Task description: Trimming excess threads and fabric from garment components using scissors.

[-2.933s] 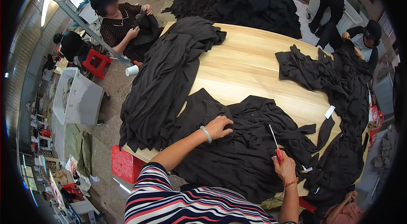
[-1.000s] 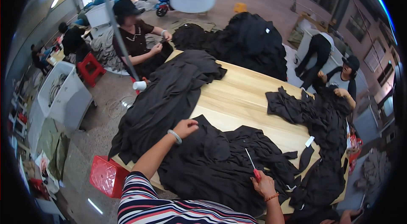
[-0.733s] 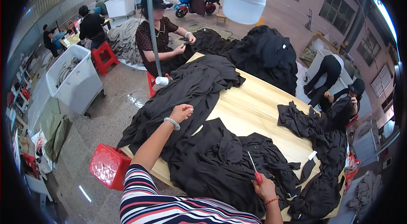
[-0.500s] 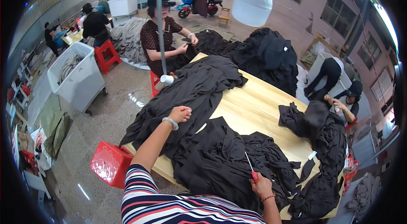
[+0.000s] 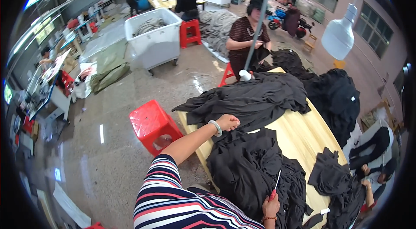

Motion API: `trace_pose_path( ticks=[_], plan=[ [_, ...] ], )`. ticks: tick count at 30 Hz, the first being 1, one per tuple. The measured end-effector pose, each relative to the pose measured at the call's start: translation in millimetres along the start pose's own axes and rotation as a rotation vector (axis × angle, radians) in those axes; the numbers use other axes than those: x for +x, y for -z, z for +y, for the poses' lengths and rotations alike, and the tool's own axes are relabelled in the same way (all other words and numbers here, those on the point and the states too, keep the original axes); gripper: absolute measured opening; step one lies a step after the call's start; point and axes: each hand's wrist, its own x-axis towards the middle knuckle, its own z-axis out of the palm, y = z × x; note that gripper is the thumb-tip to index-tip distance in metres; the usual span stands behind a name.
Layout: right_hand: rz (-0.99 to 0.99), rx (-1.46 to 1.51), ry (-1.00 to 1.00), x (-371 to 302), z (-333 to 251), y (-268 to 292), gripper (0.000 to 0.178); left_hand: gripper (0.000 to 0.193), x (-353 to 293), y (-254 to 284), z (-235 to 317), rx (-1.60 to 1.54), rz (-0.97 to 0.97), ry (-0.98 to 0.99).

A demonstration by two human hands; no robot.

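Note:
My left hand [image 5: 227,122], with a pale bangle at its wrist, hovers over the near edge of a heap of dark cloth [image 5: 255,95]. Its fingers are curled together, and anything between them is too small to make out. My right hand [image 5: 271,206] grips a red-handled tool with a thin metal shaft [image 5: 277,180] pointing up and away from me. Its exact kind does not show. Beneath the shaft lies another bunched pile of dark garments [image 5: 242,166]. Both piles rest on a pale wooden table [image 5: 290,136].
A red plastic stool [image 5: 151,120] stands left of the table. Across it, a person [image 5: 242,34] handles dark cloth beside a pole holding a white cup [image 5: 245,75]. Another person [image 5: 378,179] works at the right near more garments [image 5: 329,177]. A white wheeled bin [image 5: 154,43] stands farther left.
My view has swung left, so the table and piles sit farther right in the picture. My left hand stays curled over the cloth; my right hand still holds the red-handled tool.

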Motion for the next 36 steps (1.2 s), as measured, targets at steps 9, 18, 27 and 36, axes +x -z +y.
trace_pose_path(
  ticks=[9, 18, 27, 36],
  plan=[
    [-0.022, -0.076, 0.233, 3.7, 4.1, 3.6, 0.029, 0.018, -114.3, 44.9, -169.3, -0.41, 0.304, 0.194],
    [0.026, -0.038, 0.176, 26.5, 46.3, -26.5, 0.045, 0.025, -202.8, 14.2, -207.3, -0.502, 0.511, 0.298],
    [-0.023, -0.029, 0.003, 15.5, 2.0, -16.7, 0.024, 0.028, -193.1, 21.1, -196.3, -0.452, 0.442, 0.399],
    [0.085, 0.041, 0.003, 7.0, -3.0, -20.2, 0.022, 0.029, -101.7, -12.2, -120.3, -0.236, 0.19, 0.26]
  ],
)
